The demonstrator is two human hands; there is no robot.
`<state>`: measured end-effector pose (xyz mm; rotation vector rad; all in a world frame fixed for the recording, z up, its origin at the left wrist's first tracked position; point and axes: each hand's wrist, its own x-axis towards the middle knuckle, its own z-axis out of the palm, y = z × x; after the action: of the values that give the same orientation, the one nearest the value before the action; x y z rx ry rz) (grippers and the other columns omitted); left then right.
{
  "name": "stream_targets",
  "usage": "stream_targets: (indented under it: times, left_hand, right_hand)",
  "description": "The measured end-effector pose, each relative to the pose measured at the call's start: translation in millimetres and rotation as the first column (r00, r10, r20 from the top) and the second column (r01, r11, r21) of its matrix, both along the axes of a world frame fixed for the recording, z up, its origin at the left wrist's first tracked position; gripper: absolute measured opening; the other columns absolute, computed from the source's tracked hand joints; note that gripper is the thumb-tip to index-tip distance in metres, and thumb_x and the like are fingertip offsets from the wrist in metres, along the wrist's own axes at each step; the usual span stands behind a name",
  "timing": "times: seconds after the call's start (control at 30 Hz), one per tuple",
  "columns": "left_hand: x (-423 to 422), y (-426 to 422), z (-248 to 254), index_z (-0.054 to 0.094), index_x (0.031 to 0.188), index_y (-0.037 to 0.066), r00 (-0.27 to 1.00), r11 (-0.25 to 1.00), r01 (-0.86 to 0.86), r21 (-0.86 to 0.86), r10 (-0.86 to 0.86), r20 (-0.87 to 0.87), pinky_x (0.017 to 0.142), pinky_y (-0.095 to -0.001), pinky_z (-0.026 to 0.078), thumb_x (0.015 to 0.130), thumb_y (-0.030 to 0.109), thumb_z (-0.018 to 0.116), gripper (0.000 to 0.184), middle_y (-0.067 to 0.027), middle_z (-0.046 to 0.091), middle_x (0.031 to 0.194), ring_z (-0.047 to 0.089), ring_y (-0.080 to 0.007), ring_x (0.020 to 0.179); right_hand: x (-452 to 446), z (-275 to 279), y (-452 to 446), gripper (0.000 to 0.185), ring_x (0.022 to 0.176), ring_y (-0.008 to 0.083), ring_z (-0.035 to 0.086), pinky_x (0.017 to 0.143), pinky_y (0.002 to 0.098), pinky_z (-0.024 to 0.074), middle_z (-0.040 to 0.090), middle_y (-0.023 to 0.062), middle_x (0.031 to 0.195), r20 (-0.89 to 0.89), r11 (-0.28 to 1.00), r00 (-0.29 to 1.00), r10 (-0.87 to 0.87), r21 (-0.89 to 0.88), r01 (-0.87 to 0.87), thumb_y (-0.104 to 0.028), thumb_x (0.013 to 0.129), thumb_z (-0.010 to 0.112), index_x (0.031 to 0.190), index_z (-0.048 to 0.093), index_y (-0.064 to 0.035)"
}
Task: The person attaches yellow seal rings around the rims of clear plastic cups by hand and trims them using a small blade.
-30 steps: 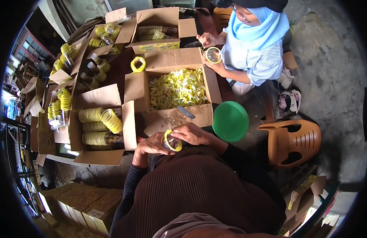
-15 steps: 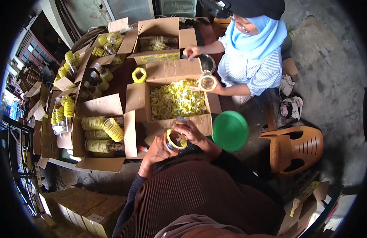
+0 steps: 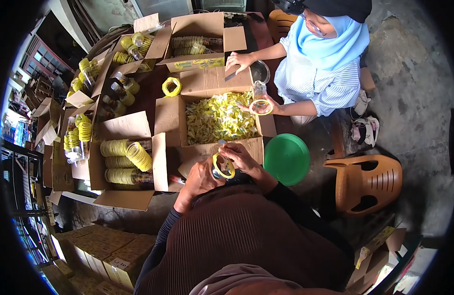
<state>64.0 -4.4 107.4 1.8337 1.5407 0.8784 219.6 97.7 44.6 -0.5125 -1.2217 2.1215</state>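
My left hand (image 3: 199, 178) is wrapped round a plastic cup (image 3: 230, 168) with a yellow rim, its mouth tilted up toward me. On the cup's right side, my right hand (image 3: 241, 157) is closed with its fingertips at the rim. A short grey blade of a small knife (image 3: 222, 142) sticks out above those fingers; its handle is hidden. Just beyond both hands stands an open cardboard box (image 3: 222, 150) full of yellow and white scraps (image 3: 219, 118).
Across the box, a co-worker (image 3: 315, 73) holds a clear cup (image 3: 261, 101) and a knife (image 3: 230, 76). A green basin (image 3: 287, 160) is at right, near an orange plastic chair (image 3: 367, 184). Boxes of stacked yellow-rimmed cups (image 3: 120, 162) stand at left. A yellow ring (image 3: 171, 87) lies behind.
My hands and the cup have shifted slightly right in view, and the cup's mouth has turned a little. The co-worker's cup has tipped so its mouth faces lower, and their knife shows more clearly.
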Motion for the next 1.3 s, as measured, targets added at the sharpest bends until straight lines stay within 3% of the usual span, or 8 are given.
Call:
stream_targets:
  times: [0.1, 0.3, 0.4, 0.53, 0.8, 0.93, 1.0, 1.3]
  left_hand:
    - [-3, 2, -8, 0.056, 0.108, 0.0, 0.998, 0.994, -0.04, -0.102, 0.035, -0.052, 0.069, -0.0395, 0.051, 0.061, 0.017, 0.078, 0.054, -0.0176, 0.065, 0.084, 0.065, -0.034, 0.076]
    - [-3, 7, -33, 0.051, 0.118, -0.001, 0.966, 0.969, -0.217, -0.116, 0.195, -0.171, 0.073, -0.041, 0.052, 0.065, 0.028, 0.079, 0.067, -0.0187, 0.066, 0.091, 0.065, -0.0353, 0.084]
    - [1, 11, -26, 0.05, 0.119, -0.003, 0.905, 0.97, -0.241, -0.017, 0.219, -0.364, 0.079, -0.0417, 0.053, 0.067, 0.031, 0.078, 0.069, -0.0189, 0.064, 0.102, 0.064, -0.035, 0.094]
    - [6, 9, -34, 0.053, 0.11, 0.001, 0.916, 0.985, -0.152, 0.085, 0.172, -0.361, 0.077, -0.0437, 0.052, 0.069, 0.036, 0.078, 0.059, -0.0195, 0.064, 0.099, 0.064, -0.0372, 0.091]
    - [-7, 0, -51, 0.034, 0.132, -0.013, 0.972, 0.989, -0.108, -0.105, 0.083, -0.218, 0.081, -0.0375, 0.052, 0.064, 0.041, 0.085, 0.101, -0.022, 0.064, 0.102, 0.066, -0.0342, 0.094]
    - [-2, -1, -30, 0.044, 0.122, -0.011, 0.973, 0.987, -0.123, -0.105, 0.099, -0.209, 0.077, -0.0409, 0.052, 0.066, 0.046, 0.082, 0.088, -0.0211, 0.066, 0.094, 0.065, -0.0362, 0.087]
    - [-6, 7, -25, 0.046, 0.122, -0.01, 0.985, 0.978, 0.16, -0.134, -0.167, -0.042, 0.079, -0.0377, 0.052, 0.064, 0.048, 0.084, 0.09, -0.0169, 0.067, 0.095, 0.066, -0.0326, 0.086]
    - [3, -5, -23, 0.051, 0.119, -0.002, 0.996, 0.952, 0.035, -0.305, -0.058, -0.067, 0.077, -0.0371, 0.053, 0.063, 0.035, 0.086, 0.075, -0.0189, 0.067, 0.096, 0.068, -0.0329, 0.09]
  right_hand:
    - [12, 16, 21, 0.02, 0.072, 0.0072, 0.05, 0.061, 0.0279, 0.0412, 0.054, 0.0033, 0.075, 0.447, 0.851, 0.894, 0.027, 0.459, -0.255, -0.019, 0.094, 0.061, 0.096, 0.06, 0.0005]
    - [20, 8, 21, 0.038, 0.061, 0.0281, 0.057, 0.058, 0.0377, 0.0442, 0.061, 0.0145, 0.072, 0.485, 0.792, 0.844, -0.23, 0.597, -0.127, -0.038, 0.086, 0.068, 0.09, 0.06, -0.0002]
    - [18, 22, 8, 0.05, 0.07, 0.0367, 0.064, 0.062, 0.044, 0.0487, 0.064, 0.0187, 0.074, 0.641, 0.655, 0.709, -0.295, 0.676, -0.338, -0.049, 0.079, 0.069, 0.085, 0.058, 0.0001]
    - [13, 3, 5, 0.025, 0.065, 0.0367, 0.061, 0.057, 0.0447, 0.0473, 0.059, 0.0173, 0.067, 0.523, 0.388, 0.708, -0.475, 0.846, -0.366, -0.026, 0.082, 0.063, 0.082, 0.055, -0.0028]
    - [15, 13, 1, 0.015, 0.072, 0.038, 0.061, 0.063, 0.0456, 0.0484, 0.06, 0.0182, 0.074, 0.513, 0.48, 0.788, -0.341, 0.816, -0.324, -0.016, 0.088, 0.056, 0.082, 0.054, -0.0022]
    - [16, 13, -3, 0.017, 0.076, 0.038, 0.061, 0.066, 0.0455, 0.049, 0.061, 0.0185, 0.079, 0.5, 0.444, 0.797, -0.338, 0.831, -0.334, -0.017, 0.089, 0.055, 0.084, 0.056, -0.0008]
    - [16, 15, -8, 0.015, 0.077, 0.0381, 0.061, 0.066, 0.0457, 0.0484, 0.06, 0.018, 0.081, 0.507, 0.45, 0.792, -0.34, 0.827, -0.336, -0.017, 0.088, 0.056, 0.087, 0.055, -0.002]
    - [24, 6, -26, 0.029, 0.081, 0.0379, 0.063, 0.068, 0.047, 0.05, 0.063, 0.0189, 0.084, 0.577, 0.542, 0.749, -0.325, 0.763, -0.352, -0.029, 0.086, 0.062, 0.093, 0.056, -0.002]
